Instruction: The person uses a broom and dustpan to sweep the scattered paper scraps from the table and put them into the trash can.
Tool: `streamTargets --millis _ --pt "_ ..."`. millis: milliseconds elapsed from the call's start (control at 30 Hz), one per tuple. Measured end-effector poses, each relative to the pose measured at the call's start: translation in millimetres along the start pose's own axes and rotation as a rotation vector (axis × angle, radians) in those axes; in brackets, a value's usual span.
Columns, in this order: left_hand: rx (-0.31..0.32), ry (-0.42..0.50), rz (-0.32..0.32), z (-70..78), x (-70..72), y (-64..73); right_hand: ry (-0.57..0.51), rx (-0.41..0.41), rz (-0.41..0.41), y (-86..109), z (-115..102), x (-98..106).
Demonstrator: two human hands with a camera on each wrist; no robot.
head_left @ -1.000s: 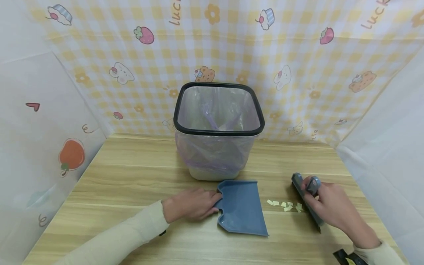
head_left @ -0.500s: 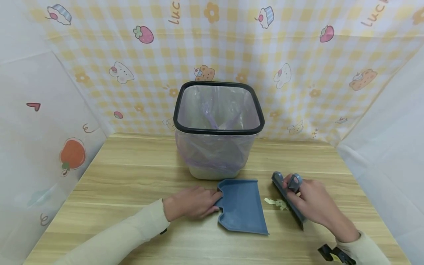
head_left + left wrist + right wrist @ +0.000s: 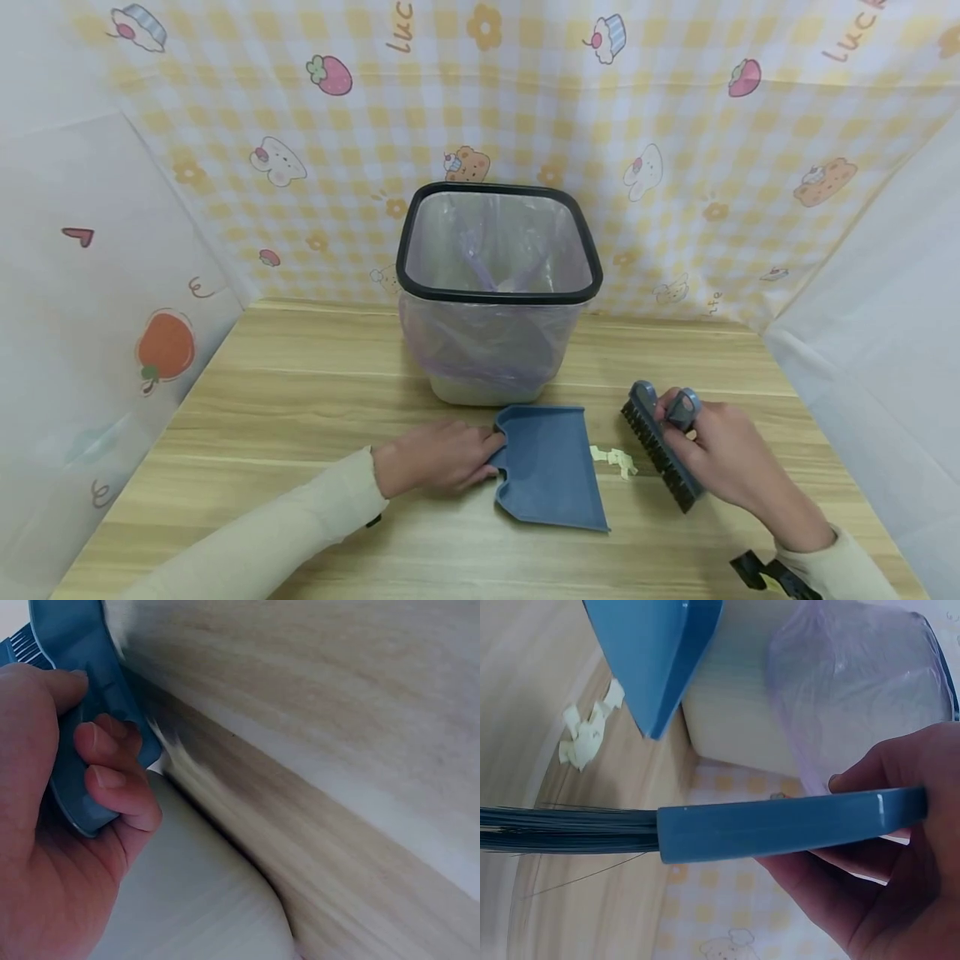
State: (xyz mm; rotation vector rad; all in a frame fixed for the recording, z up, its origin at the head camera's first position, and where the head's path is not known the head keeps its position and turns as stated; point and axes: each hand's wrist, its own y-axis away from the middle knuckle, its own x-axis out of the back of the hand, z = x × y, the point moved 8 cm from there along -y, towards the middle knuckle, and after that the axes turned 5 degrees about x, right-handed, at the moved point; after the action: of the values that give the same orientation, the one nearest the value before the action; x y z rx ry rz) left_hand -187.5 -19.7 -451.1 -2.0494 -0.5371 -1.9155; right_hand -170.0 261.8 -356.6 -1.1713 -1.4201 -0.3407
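Note:
A blue-grey dustpan point(image 3: 551, 467) lies on the table, its straight front edge facing right. My left hand point(image 3: 442, 458) grips its short handle; in the left wrist view the fingers point(image 3: 120, 787) curl round the blue plastic. To the right, my right hand point(image 3: 727, 454) holds a matching hand brush point(image 3: 651, 442) by its loop handle. The brush is tilted, so its dark bristles point(image 3: 570, 829) show toward the pan. Between brush and pan lies a small bunch of pale yellow paper scraps point(image 3: 618, 460), the leftmost right at the pan's edge. A gap separates bristles and scraps.
Behind the dustpan stands a waste bin point(image 3: 495, 392) with a black rim and a translucent purple liner. A yellow checked cloth point(image 3: 322, 167) hangs at the back of the wooden table point(image 3: 315, 367). White sheets point(image 3: 892, 317) flank both sides.
The brush swept left, bunching the scraps and pushing them to the pan's edge. Since then it has shifted slightly right and tipped, showing its bristles. Left hand and dustpan have stayed put.

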Motion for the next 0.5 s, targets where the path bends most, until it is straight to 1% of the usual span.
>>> streamTargets --millis 133,267,367,500 --pt "0.002 -0.008 -0.003 -0.3 0.7 -0.5 0.008 -0.003 -0.005 4.6 3.1 3.8" --pt "0.012 0.010 -0.009 -0.6 1.2 -1.4 0.014 -0.019 -0.031 8.5 4.4 2.7" --pt "0.018 0.014 -0.012 -0.7 1.6 -2.4 0.003 -0.023 -0.036 9.9 3.2 -0.1" --pt "0.022 0.005 -0.009 -0.1 4.0 -4.5 -0.020 -0.007 -0.027 7.9 -3.2 -7.8"
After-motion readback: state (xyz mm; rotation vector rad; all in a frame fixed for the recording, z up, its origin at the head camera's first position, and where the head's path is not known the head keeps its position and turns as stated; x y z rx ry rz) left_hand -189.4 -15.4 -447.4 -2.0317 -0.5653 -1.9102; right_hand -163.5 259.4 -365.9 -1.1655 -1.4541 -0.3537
